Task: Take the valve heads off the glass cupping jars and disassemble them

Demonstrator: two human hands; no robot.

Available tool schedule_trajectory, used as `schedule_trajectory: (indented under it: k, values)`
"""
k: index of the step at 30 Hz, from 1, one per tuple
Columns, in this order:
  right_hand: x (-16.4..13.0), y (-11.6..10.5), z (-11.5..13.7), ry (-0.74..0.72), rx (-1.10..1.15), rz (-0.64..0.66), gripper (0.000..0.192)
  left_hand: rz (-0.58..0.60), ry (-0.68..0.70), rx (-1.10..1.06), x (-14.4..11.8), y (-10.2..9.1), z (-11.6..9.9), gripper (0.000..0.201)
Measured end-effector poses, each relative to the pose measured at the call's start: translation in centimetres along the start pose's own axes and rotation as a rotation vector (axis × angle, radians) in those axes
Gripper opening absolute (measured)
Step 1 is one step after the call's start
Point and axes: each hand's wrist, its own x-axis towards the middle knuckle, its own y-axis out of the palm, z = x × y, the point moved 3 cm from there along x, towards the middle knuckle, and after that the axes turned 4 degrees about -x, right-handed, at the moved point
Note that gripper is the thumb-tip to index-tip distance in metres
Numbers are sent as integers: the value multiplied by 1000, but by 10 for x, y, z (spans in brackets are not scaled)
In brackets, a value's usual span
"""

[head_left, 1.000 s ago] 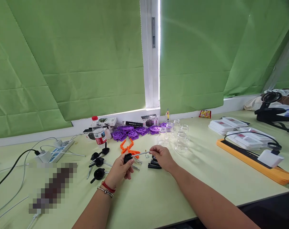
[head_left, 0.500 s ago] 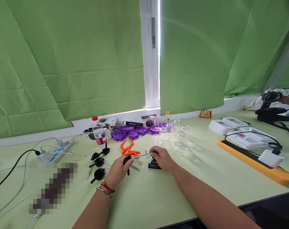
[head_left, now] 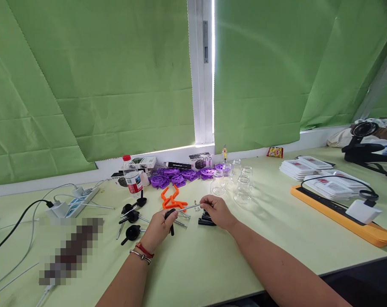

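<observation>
My left hand (head_left: 161,226) is closed around the black plastic end of a part with a thin metal rod (head_left: 191,207). The rod points right, and my right hand (head_left: 218,211) pinches its far tip between thumb and fingers. Under my right hand lie several short black tubes (head_left: 206,221). Small metal bits (head_left: 197,209) sit just beyond the rod. To the left of my left hand are several similar black parts with rods (head_left: 132,232). Orange plastic pieces (head_left: 169,200) lie behind the rod, with more loose metal rods (head_left: 181,223) beside my left fingers.
Glass jars (head_left: 243,191) stand behind my right hand. Purple plastic parts (head_left: 171,175) are heaped along the wall near a red-capped bottle (head_left: 133,179). White packs (head_left: 332,187) and an orange-edged case (head_left: 343,217) lie right. A power strip (head_left: 83,204) with cables is left.
Both hands stay almost in place with the same hold on the rodded part. The view shifts very slightly; nothing on the table has visibly moved.
</observation>
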Motion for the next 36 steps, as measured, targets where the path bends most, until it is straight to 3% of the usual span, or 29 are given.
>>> schedule_trajectory:
  k: [14,23,30,36]
  values:
    - [0,1,-1,-23,-107,41,21,-9,35,86,1,-1,0,42]
    - [0,3,1,-1,-183,76,36,-9,44,46,0,0,-2,41]
    - [0,4,0,18,-118,91,42,6,15,9,0,0,-1,41]
    - [-1,2,-2,69,73,56,37,12,-14,-19,1,0,0,42]
